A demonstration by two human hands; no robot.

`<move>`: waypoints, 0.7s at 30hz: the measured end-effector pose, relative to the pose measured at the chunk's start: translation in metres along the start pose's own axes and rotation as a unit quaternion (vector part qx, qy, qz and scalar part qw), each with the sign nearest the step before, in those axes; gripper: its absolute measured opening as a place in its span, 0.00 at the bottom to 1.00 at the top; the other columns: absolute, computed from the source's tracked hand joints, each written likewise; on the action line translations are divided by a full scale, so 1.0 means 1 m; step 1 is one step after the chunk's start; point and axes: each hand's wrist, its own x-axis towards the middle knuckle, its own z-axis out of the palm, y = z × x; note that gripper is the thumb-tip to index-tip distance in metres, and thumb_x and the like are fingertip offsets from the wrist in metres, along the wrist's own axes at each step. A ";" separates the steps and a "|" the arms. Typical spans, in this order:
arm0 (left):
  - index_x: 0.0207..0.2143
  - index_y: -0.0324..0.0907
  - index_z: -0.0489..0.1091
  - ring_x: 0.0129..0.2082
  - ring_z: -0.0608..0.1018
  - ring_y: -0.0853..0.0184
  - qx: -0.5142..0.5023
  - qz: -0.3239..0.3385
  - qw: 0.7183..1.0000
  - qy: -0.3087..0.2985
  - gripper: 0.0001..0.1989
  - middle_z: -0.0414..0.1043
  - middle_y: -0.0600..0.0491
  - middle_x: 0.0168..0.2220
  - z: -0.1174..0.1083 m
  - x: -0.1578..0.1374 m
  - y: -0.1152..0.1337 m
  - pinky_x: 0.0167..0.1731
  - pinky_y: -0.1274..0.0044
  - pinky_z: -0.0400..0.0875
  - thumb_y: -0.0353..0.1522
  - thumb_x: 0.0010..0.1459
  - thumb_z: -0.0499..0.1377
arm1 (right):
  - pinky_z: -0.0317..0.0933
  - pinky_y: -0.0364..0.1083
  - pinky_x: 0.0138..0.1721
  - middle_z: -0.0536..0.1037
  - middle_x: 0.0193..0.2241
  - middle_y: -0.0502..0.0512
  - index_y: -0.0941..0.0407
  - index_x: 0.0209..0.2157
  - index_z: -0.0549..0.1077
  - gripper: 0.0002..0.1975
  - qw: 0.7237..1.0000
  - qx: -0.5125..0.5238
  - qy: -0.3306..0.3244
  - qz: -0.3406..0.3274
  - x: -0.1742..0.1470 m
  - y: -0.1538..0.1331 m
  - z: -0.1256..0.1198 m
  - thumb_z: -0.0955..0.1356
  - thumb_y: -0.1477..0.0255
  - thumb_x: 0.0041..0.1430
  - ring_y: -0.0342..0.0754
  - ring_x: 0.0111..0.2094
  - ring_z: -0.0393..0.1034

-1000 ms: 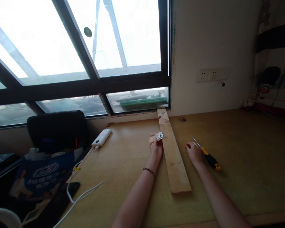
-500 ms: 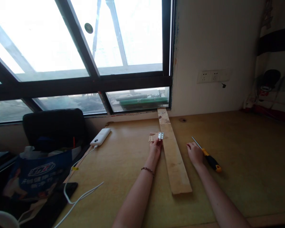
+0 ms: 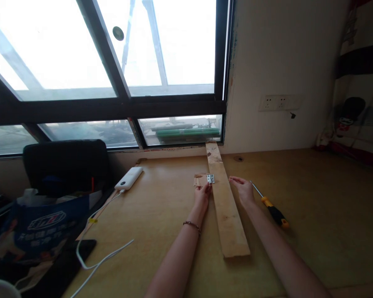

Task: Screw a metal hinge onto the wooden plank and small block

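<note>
A long wooden board (image 3: 228,207) lies lengthwise on the table. A small metal hinge (image 3: 210,179) rests across its left edge and a small wooden piece (image 3: 200,179) beside it. My left hand (image 3: 202,198) is closed on the near side of the small wooden piece, its thumb touching the hinge's lower edge. Just right of the board, my right hand (image 3: 243,189) has its fingertips pinched together; whatever they hold is too small to make out. A screwdriver (image 3: 273,211) with a yellow and black handle lies to the right of that hand.
At the left of the wooden table (image 3: 161,215) lie a white power bank (image 3: 129,179) and its white cable (image 3: 112,253). A black chair (image 3: 66,165) with a blue bag (image 3: 46,223) stands beyond the left edge. The window (image 3: 170,99) and wall socket (image 3: 279,102) are behind.
My right hand has moved left, from beside the screwdriver to the board's right edge, fingertips pinched. The left hand stays at the hinge. The view has shifted slightly.
</note>
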 end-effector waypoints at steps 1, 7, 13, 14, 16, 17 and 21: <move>0.30 0.37 0.64 0.29 0.77 0.68 0.002 0.001 1.000 -0.001 0.11 0.74 0.49 0.29 0.000 -0.001 0.000 0.35 0.75 0.72 0.21 0.43 0.63 | 0.65 0.49 0.38 0.79 0.29 0.58 0.60 0.28 0.77 0.16 1.000 0.010 -0.019 -0.001 0.004 -0.001 0.011 0.74 0.64 0.35 0.50 0.32 0.72; 0.30 0.36 0.66 0.29 0.77 0.68 0.005 0.001 1.000 0.010 0.10 0.74 0.49 0.29 0.003 -0.004 0.004 0.35 0.75 0.72 0.21 0.44 0.62 | 0.64 0.46 0.34 0.78 0.26 0.55 0.59 0.24 0.78 0.14 0.992 -0.046 -0.091 -0.070 0.016 0.008 0.058 0.73 0.63 0.37 0.47 0.30 0.71; 0.27 0.36 0.65 0.29 0.77 0.68 0.004 0.010 1.000 0.011 0.09 0.74 0.49 0.28 0.002 -0.005 0.003 0.34 0.76 0.72 0.22 0.43 0.63 | 0.65 0.47 0.35 0.79 0.27 0.55 0.57 0.26 0.78 0.12 0.982 -0.100 -0.148 -0.062 0.012 0.014 0.064 0.72 0.64 0.39 0.50 0.32 0.73; 0.27 0.36 0.65 0.29 0.77 0.69 0.004 0.010 1.000 0.009 0.09 0.74 0.49 0.28 0.002 -0.006 0.003 0.34 0.77 0.72 0.22 0.43 0.63 | 0.66 0.48 0.36 0.79 0.28 0.55 0.57 0.27 0.78 0.12 0.981 -0.111 -0.146 -0.061 0.011 0.014 0.063 0.72 0.64 0.39 0.51 0.32 0.73; 0.28 0.36 0.66 0.30 0.77 0.69 0.004 0.007 1.000 0.004 0.09 0.74 0.49 0.29 0.003 -0.006 0.004 0.33 0.77 0.72 0.22 0.43 0.63 | 0.66 0.48 0.37 0.79 0.28 0.55 0.56 0.27 0.78 0.11 0.978 -0.137 -0.141 -0.066 0.011 0.015 0.063 0.72 0.65 0.40 0.51 0.32 0.74; 0.28 0.36 0.66 0.30 0.77 0.69 0.005 0.006 1.000 0.002 0.09 0.74 0.49 0.29 0.003 -0.006 0.004 0.33 0.77 0.72 0.22 0.43 0.63 | 0.66 0.48 0.37 0.80 0.28 0.54 0.56 0.27 0.78 0.10 0.976 -0.149 -0.140 -0.071 0.010 0.016 0.063 0.71 0.66 0.40 0.51 0.32 0.74; 0.29 0.35 0.67 0.30 0.77 0.67 0.006 0.004 1.000 -0.001 0.09 0.75 0.47 0.30 0.003 -0.005 0.004 0.34 0.77 0.72 0.22 0.43 0.63 | 0.66 0.47 0.35 0.79 0.27 0.54 0.55 0.28 0.78 0.09 0.966 -0.189 -0.147 -0.098 0.010 0.020 0.063 0.70 0.67 0.42 0.50 0.30 0.74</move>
